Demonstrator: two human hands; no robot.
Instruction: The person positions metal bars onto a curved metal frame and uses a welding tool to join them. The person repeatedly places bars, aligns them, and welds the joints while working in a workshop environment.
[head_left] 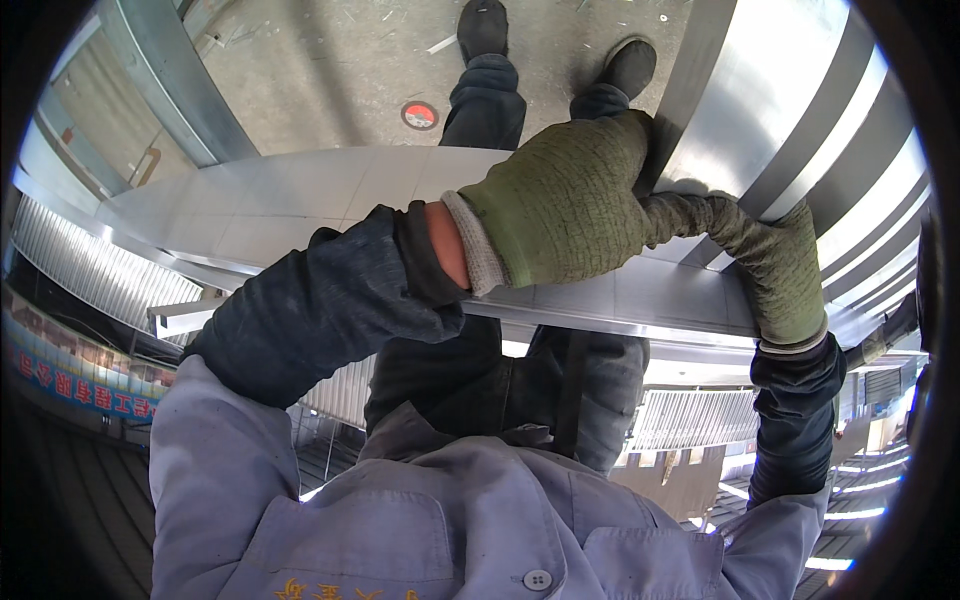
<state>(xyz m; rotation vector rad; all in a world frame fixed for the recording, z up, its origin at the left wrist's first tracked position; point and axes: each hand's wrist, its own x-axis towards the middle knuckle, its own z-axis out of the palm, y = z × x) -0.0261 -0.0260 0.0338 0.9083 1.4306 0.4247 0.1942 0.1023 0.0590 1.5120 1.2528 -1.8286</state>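
Both hands in green knitted work gloves are up on a long, shiny sheet-metal panel (pixel 330 195) with folded edges, which runs across the view in front of the person's chest. The left hand (pixel 565 200) lies flat on top, fingers curled over the far edge, its grip closed on the panel. The right hand (pixel 775 265) wraps the panel's near edge, grip closed on it too. A second bright ribbed metal sheet (pixel 800 100) rises just beside them. Below, two black shoes (pixel 630 65) stand on the grey concrete floor (pixel 320 70).
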